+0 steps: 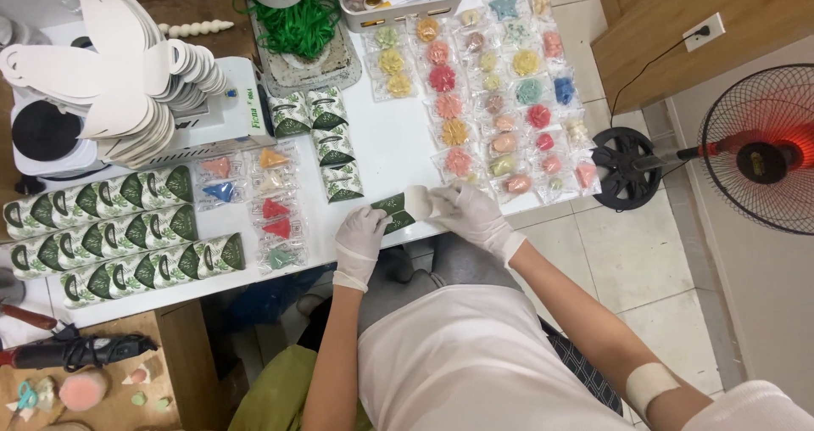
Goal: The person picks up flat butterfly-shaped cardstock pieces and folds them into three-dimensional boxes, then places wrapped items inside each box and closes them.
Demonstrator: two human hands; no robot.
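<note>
A white work table (373,155) stands on a tiled floor, with a pedestal fan (759,147) at the far right. At the table's left end, a stack of flat white die-cut blanks (127,75) rests above three rows of finished green-and-white leaf-print boxes (119,244). Beside these lie clear sachets of small coloured triangular pieces (271,206), then a short column of folded boxes (331,142). Right of centre, rows of bagged flower-shaped soaps (487,92) cover the surface.

At the near table edge, both gloved hands hold one green-and-white box (400,208). The left hand (360,236) is curled narrowly around the box's green end, gripping it. The right hand (471,210) pinches the white end with fingertips close together.

For a clean result, it seems best to hold the box body steady with the left hand and press the flaps squarely along their creases, avoiding crushing the card.
</note>
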